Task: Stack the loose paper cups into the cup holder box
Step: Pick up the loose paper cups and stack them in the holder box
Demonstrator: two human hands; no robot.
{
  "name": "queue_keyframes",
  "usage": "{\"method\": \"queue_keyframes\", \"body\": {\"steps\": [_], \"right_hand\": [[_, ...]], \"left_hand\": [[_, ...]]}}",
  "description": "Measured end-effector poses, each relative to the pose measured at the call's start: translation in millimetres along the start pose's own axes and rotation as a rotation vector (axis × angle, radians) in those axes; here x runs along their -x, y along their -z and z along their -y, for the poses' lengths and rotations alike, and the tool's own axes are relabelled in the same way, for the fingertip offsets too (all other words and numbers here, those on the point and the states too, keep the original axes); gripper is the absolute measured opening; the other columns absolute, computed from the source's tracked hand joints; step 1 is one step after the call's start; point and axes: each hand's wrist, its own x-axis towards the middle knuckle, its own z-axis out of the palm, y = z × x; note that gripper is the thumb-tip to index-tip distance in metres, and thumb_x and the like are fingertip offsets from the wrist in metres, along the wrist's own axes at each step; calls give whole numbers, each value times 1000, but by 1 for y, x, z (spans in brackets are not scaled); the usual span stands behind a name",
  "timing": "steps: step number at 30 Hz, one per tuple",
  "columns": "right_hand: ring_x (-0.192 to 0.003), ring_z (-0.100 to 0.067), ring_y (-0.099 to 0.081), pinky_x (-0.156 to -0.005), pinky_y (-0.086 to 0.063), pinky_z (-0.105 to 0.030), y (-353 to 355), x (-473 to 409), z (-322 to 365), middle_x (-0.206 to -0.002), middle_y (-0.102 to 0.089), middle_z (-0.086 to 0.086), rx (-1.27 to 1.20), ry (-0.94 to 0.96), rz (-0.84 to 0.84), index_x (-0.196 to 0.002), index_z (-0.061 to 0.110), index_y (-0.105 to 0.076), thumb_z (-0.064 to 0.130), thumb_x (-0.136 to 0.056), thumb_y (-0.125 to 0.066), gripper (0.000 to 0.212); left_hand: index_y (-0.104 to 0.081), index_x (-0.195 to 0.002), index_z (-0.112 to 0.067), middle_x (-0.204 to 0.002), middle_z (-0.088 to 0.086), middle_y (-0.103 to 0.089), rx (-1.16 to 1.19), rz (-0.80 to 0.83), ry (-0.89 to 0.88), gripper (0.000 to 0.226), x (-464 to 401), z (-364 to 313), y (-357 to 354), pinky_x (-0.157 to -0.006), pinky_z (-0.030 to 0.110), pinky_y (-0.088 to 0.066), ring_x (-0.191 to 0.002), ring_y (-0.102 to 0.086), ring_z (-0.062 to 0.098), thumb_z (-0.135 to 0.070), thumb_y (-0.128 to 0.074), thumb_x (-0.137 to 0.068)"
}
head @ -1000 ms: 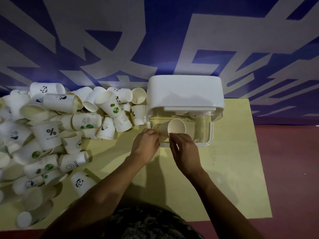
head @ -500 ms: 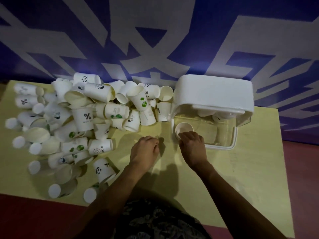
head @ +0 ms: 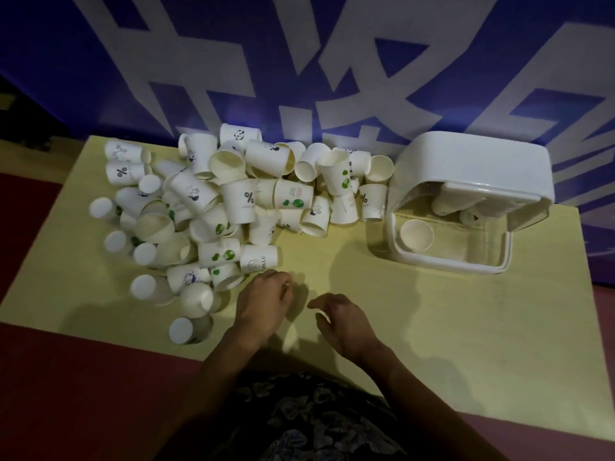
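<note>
A heap of several loose white paper cups [head: 233,201] covers the left and middle of the yellow table [head: 432,327]. The cup holder box [head: 449,264], clear with a white rim and a raised white lid [head: 472,161], stands at the right. One cup [head: 416,235] stands mouth-up in its left corner, and more cups lie under the lid. My left hand [head: 264,302] rests on the table just below a cup marked HELLO [head: 259,259], fingers loosely curled, holding nothing. My right hand [head: 342,322] hovers beside it, fingers relaxed and empty.
A blue wall with large white shapes [head: 299,78] rises right behind the table. Dark red floor [head: 66,377] lies around the table's near and left edges. Bare tabletop stretches between my hands and the box.
My right hand let go of the cup in the box and drew back toward me. My left hand also pulled back, toward the near cups. The view swung left and widened.
</note>
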Motion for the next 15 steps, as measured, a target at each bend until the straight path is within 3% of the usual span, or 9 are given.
{"method": "queue_keyframes", "body": {"steps": [6,11,15], "right_hand": [[-112,-32,-52,-84,-51,-39,-61,-11,51,-129,-57,-4,16,101,106,-127,18,-58,12,-76,-57,52],[-132,-31,-34,-94,-46,-43,-101,-22,76,-149,-34,-6,251,155,219,-140,26,-44,18,-77,-65,67],[-126,-30,-40,-89,-46,-40,-116,-19,79,-139,-43,-6,221,90,194,-137,22,-47,21,-81,-61,58]], "left_hand": [[-67,-99,-19,-98,1,-66,10,34,78,16,27,78,18,-74,33,-50,-90,-62,21,-26,-57,-88],[-62,-117,-14,-113,8,-64,86,109,138,30,41,119,13,-84,35,-51,-104,-60,24,-20,-58,-87],[-53,-131,-15,-125,8,-57,112,178,159,42,41,128,7,-91,37,-48,-114,-55,25,-22,-55,-90]]}}
